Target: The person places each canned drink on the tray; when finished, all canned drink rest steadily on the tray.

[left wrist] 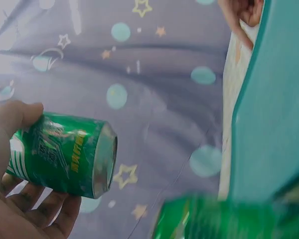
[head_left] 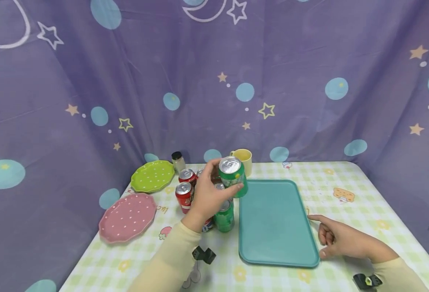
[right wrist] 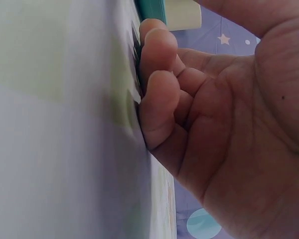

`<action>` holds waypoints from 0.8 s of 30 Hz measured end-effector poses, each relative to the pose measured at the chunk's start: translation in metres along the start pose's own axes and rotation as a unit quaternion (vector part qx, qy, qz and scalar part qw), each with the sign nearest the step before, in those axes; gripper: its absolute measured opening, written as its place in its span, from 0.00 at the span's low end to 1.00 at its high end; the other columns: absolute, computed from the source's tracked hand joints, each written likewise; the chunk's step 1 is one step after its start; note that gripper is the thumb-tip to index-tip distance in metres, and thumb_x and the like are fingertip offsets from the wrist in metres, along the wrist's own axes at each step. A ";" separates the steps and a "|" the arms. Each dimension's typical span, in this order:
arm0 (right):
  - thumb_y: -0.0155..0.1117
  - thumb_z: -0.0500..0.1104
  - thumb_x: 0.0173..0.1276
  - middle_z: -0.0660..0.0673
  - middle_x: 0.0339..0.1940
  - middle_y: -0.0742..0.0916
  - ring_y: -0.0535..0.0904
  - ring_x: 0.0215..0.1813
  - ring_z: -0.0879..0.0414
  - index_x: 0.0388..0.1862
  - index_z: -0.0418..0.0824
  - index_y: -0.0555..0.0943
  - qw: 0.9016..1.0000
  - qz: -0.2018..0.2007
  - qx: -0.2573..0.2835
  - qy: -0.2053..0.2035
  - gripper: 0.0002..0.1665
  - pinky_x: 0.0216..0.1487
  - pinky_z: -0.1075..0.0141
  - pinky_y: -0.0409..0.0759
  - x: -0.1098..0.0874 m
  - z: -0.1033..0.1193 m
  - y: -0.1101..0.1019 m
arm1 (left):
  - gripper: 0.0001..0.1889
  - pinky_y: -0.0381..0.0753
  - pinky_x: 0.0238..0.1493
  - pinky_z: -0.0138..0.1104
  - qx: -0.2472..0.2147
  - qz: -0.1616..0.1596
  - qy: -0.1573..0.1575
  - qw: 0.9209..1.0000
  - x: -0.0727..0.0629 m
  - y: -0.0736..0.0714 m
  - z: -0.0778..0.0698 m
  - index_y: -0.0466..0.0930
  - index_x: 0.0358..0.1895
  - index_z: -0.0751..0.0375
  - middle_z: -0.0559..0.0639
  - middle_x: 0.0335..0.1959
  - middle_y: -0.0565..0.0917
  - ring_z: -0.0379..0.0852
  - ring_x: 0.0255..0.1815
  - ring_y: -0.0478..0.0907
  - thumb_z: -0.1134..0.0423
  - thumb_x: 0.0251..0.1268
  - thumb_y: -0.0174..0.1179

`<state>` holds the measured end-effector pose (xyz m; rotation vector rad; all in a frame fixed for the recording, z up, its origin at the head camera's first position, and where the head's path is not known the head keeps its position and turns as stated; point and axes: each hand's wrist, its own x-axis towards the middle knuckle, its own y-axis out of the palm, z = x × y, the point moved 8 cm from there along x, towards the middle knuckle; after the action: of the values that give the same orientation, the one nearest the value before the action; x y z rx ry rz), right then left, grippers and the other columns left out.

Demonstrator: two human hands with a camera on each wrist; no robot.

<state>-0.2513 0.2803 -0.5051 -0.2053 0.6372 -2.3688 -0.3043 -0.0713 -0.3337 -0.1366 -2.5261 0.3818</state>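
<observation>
My left hand (head_left: 208,194) grips a green soda can (head_left: 233,177), fingers round one side and thumb on the other. In the head view the can is raised near the far left corner of a teal tray (head_left: 278,223). The left wrist view shows the held can (left wrist: 65,154) side-on with its bottom end showing. Below the hand, another green can (head_left: 224,219) stands left of the tray. My right hand (head_left: 346,239) rests on the table by the tray's right edge, index finger extended toward the rim, other fingers loosely curled (right wrist: 162,99). It holds nothing.
Red cans (head_left: 184,196) and several others cluster left of the tray, partly behind my left arm. A yellow mug (head_left: 247,160) stands behind the tray. Farther left lie a pink plate (head_left: 127,218) and a green plate (head_left: 152,176), with a black-lidded jar (head_left: 178,163) near them.
</observation>
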 end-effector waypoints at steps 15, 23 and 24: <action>0.82 0.42 0.60 0.38 0.35 0.80 0.72 0.30 0.62 0.82 0.26 0.51 1.000 -0.001 0.006 0.014 0.63 0.28 0.63 0.75 0.002 -0.004 0.001 | 0.37 0.81 0.60 0.40 -0.029 0.064 -0.067 0.995 0.005 0.115 0.040 0.73 0.69 0.41 0.38 0.56 0.82 0.43 0.59 0.79 0.58 0.56 0.82; 0.81 0.40 0.61 0.37 0.36 0.80 0.72 0.30 0.61 0.82 0.26 0.51 0.999 -0.001 0.022 0.032 0.62 0.28 0.64 0.74 0.002 -0.003 0.001 | 0.37 0.81 0.58 0.41 0.003 0.061 -0.112 0.992 0.009 0.155 0.073 0.72 0.68 0.40 0.38 0.58 0.81 0.39 0.61 0.77 0.54 0.57 0.81; 0.81 0.40 0.61 0.37 0.36 0.80 0.72 0.30 0.61 0.82 0.26 0.51 0.999 -0.001 0.024 0.032 0.62 0.28 0.64 0.74 0.002 -0.002 0.000 | 0.37 0.81 0.58 0.41 0.011 0.060 -0.120 0.991 0.010 0.158 0.076 0.72 0.68 0.39 0.37 0.57 0.81 0.38 0.60 0.77 0.53 0.56 0.81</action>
<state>-0.2535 0.2794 -0.5075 -0.1089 0.6109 -2.3973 -0.3528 0.0633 -0.4364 -0.2470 -2.7563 0.5008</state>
